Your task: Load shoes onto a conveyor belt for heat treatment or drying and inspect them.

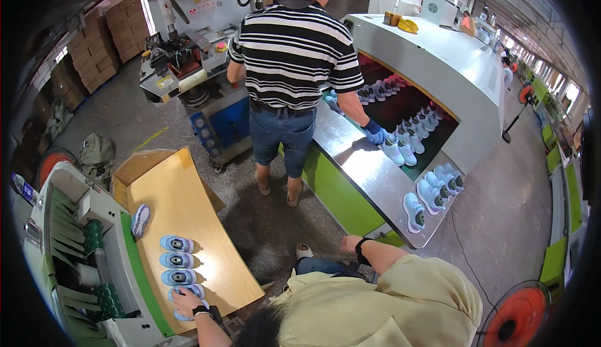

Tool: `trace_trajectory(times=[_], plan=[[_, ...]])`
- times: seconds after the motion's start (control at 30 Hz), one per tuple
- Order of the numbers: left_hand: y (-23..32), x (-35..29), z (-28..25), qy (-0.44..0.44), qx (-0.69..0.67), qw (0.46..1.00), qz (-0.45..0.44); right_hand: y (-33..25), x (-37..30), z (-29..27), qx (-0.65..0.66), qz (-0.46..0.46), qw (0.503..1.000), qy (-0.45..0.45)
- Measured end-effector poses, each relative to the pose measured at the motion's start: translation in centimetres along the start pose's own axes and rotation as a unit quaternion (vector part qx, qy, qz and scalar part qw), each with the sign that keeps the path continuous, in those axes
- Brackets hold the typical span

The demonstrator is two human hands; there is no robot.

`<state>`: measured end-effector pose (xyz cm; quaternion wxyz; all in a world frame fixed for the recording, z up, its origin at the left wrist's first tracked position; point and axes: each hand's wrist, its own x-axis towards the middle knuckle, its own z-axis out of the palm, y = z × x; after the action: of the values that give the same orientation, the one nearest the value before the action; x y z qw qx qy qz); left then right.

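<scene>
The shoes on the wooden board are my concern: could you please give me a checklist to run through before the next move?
1. Left hand on a shoe at the near end of the row: ok.
2. Firm grip on that shoe: cannot tell; the hand hides part of it.
3. Three uncovered row shoes upright, openings up: ok.
4. Every shoe on the wooden board in line: not ok; a separate shoe lies apart by the green edge, angled differently.
5. Right hand away from the board: ok.
6. Co-worker clear of the board: ok.
</scene>
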<state>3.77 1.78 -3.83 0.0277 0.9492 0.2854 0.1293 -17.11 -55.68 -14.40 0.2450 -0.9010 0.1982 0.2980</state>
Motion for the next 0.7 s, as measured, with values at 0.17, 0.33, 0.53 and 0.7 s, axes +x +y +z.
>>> trace_trajectory(times=[0.17, 0.33, 0.53, 0.7], plan=[[-0.4, 0.1, 0.4, 0.015, -0.006, 1.0, 0.001, 0.3, 0.3, 0.6, -0.029, -0.011, 0.999, -0.037], [-0.2, -0.1, -0.5, 0.006, -0.001, 1.0, 0.0, -0.9, -0.6, -1.1, -0.005, 0.0, 0.999, -0.049], [0.2, -0.4, -1.0, 0.007, -0.03, 1.0, 0.005, -0.6, 0.2, -1.1, -0.015, 0.027, 0.999, -0.041], [0.1, -0.5, -1.1, 0.018, -0.021, 1.0, 0.006, -0.6, 0.5, -0.9, 0.006, 0.041, 0.998, -0.047]])
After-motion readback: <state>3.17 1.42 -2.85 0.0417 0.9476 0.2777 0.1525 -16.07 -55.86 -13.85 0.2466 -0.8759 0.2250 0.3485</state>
